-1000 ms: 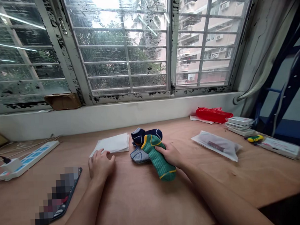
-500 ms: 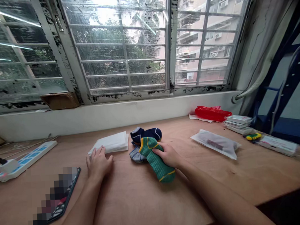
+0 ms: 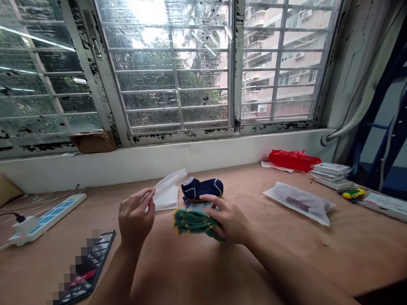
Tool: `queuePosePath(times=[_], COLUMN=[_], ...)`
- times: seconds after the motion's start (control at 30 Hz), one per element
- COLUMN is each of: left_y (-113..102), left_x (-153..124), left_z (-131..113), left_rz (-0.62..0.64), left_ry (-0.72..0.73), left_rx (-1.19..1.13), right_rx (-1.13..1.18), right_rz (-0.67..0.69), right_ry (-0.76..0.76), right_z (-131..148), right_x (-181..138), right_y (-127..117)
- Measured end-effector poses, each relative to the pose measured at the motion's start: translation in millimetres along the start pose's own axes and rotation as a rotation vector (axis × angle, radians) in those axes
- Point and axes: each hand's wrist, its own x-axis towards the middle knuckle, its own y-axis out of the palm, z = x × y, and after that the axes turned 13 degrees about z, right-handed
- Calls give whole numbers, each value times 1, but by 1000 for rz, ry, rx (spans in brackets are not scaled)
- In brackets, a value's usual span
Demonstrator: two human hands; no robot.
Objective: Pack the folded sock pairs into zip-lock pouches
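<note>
Pinched in my left hand [image 3: 137, 216] is the near edge of a translucent white plastic bag [image 3: 169, 178], raised off a stack of similar white bags [image 3: 167, 200] on the table. My right hand [image 3: 231, 218] grips a green sock [image 3: 195, 221] with yellow trim, held folded and a little blurred above the table. Just behind it lies a navy sock [image 3: 205, 188] with white lines. A grey-blue sock [image 3: 201, 206] shows partly beneath the navy one, mostly hidden by my right hand and the green sock.
At left are a phone [image 3: 89, 270] and a power strip [image 3: 59, 212] with a plug. To the right lie a filled translucent bag [image 3: 298, 202], a red plastic bag [image 3: 293, 160], stacked white boxes [image 3: 331, 174] and a yellow-green tool [image 3: 353, 193]. A windowsill [image 3: 197, 157] runs behind.
My left hand has lifted one bag from the stack. My right hand has turned the green sock, drawing it off the other socks and folding it sideways. The view has shifted slightly.
</note>
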Motion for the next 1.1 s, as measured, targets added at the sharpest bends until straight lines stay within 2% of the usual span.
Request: queuePosePath(times=[0.07, 0.17, 0.33, 0.43, 0.5, 0.6, 0.7, 0.8, 0.87, 0.97, 1.03, 1.1], left_y=[-9, -18, -20, -19, -20, -24, -26, -23, -20, -18, -19, -20], left_x=[7, 14, 14, 13, 13, 14, 14, 12, 11, 9, 9, 8], left_z=[-14, -37, -61, -60, -55, -45, -40, -41, -44, -53, -58, -64], left_rz=[-12, 23, 39, 97, 140, 215, 333, 468, 582, 755, 848, 910], left_ry=[168, 342, 428, 389, 304, 178, 136, 61, -2, -33, -23, -19], left_rx=[-34, -113, -210, -251, -313, -518, -787, -1037, -1164, -1246, -1264, -1277], right_rx=[-116, -198, -119, 3, 100, 296, 535, 688, 737, 702, 652, 644], right_rz=[-26, -15, 56, 48, 34, 65, 134, 239, 323, 379, 358, 277], right_ry=[-65, -70, 11, 8, -13, -7, 48, 74, 94, 115, 110, 106], right_z=[5, 10, 6, 0, -2, -2, 0, 0, -1, -1, -1, -1], right_x=[1, 3, 3, 0, -3, -4, 4, 22, 36, 53, 61, 67], right_y=[-2, -3, -4, -8, -12, -22, -41, -73, -99, -131, -138, -132])
